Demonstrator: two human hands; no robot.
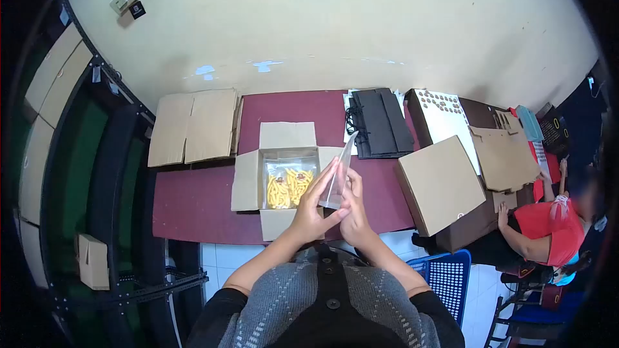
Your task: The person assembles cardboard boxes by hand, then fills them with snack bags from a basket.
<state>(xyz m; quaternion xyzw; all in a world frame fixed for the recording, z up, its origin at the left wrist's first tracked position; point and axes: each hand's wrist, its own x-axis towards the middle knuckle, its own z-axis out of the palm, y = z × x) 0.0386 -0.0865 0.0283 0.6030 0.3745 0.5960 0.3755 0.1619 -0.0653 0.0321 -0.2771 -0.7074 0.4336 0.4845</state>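
Between my two hands, to the right of the open carton, a clear plastic pouch [339, 174] stands upright, turned nearly edge-on. My left hand [317, 205] presses its left side with the fingers pointing up and the thumb across the lower end. From the other side my right hand [354, 209] grips it, its fingers partly behind the pouch. What the pouch contains cannot be made out. The open cardboard carton [247, 180] has its flaps folded outward. Two clear bags of yellow sticks [278, 192] lie side by side inside it.
Carton and hands are over a maroon table [193, 209]. Flattened cardboard [209, 125] lies back left, black folders [382, 122] back right. A closed box [442, 185] stands at right, near a seated person in red [553, 229]. A blue chair [445, 280] is close on my right; shelving [103, 174] stands left.
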